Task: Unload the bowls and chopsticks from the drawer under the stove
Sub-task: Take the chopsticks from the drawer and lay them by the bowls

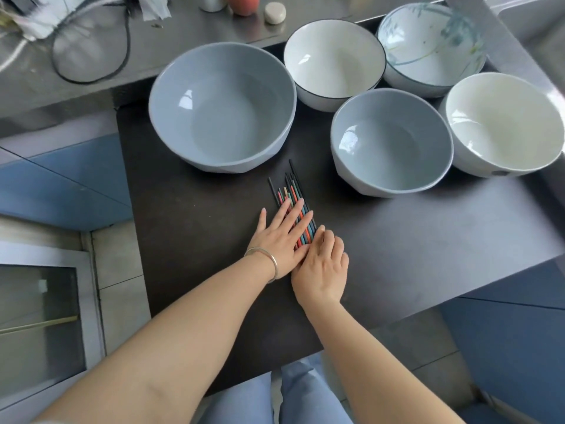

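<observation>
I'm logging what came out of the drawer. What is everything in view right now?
Large bowl: 1, grey-blue, left on the dark surface.
Small grey-blue bowl: 1, right of the chopsticks.
White bowls: 3, behind and right: black-rimmed, patterned, plain.
Chopsticks: a bundle, black with coloured ends, in front of the bowls.
Cable: 1, black, steel counter, rear left.
Fruit: 1, red, rear edge.
Pebble-like thing: 1, beige, beside the fruit.
Bracelet: 1, silver, left wrist.
Left hand: flat on the chopsticks.
Right hand: fingers at their near ends.
</observation>
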